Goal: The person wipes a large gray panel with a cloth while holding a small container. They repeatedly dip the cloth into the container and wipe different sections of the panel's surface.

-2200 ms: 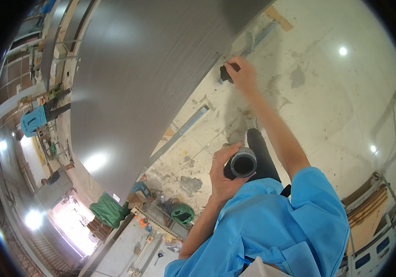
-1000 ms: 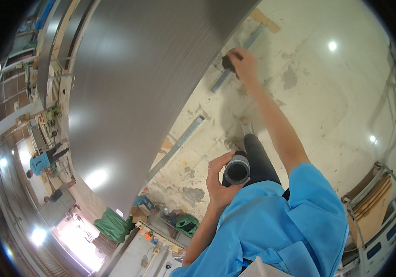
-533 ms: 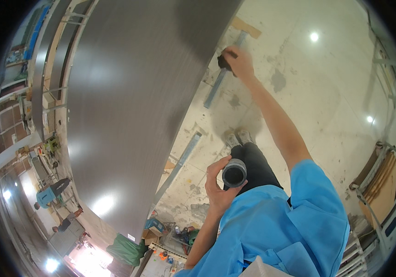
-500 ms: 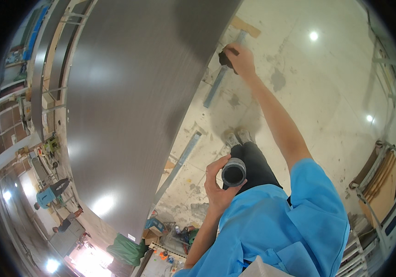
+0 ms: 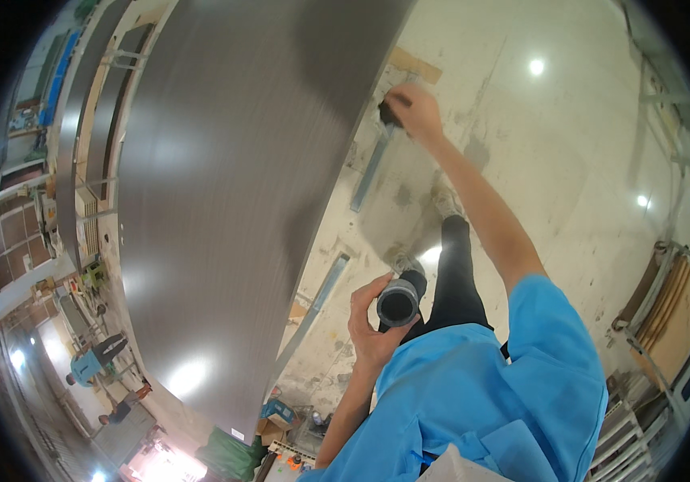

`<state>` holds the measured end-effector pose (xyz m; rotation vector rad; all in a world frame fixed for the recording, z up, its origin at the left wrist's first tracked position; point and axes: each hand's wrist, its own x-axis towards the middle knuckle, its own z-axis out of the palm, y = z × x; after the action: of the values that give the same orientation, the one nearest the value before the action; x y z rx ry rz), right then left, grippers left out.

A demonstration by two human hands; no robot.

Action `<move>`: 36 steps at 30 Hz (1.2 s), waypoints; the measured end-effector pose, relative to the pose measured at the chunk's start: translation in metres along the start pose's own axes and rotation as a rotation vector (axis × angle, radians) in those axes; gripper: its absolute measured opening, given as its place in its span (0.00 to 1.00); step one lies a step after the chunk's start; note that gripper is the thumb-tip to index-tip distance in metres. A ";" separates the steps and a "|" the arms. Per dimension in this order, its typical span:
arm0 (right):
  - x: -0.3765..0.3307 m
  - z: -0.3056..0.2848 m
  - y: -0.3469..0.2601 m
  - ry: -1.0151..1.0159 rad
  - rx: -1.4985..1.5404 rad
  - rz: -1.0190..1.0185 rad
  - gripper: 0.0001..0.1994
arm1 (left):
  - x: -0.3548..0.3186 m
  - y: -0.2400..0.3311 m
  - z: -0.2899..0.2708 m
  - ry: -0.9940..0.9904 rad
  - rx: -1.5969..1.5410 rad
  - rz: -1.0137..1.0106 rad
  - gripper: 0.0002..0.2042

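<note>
My left hand is wrapped round a dark, open-topped cylindrical container, held in front of my waist; its inside looks black. My right arm reaches far forward, and my right hand, slightly blurred, grips a small dark wad, possibly a cloth or sponge. That wad is at the right edge of a large, dark grey-brown panel with a faint grain. Whether it touches the edge, I cannot tell. A small white label sits at the panel's near corner.
Metal bars poke out from under the panel over the stained pale floor. Boards lean on a rack at right. A green cover and boxes lie near the panel's near end. Two people are far off at left.
My feet, close together before, are now apart in a stride, one further forward. The container has shifted slightly left and down. My right hand stays by the panel's edge with the dark wad.
</note>
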<state>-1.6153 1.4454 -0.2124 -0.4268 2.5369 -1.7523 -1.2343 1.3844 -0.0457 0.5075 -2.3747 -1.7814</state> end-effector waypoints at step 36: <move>0.222 -0.280 0.019 -0.223 0.058 -0.013 0.12 | 0.161 0.149 0.256 0.420 0.067 -0.092 0.41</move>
<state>-1.8825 1.6546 -0.0988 -0.6004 2.3300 -1.6722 -1.4892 1.5982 0.0052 0.9120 -2.1496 -1.4524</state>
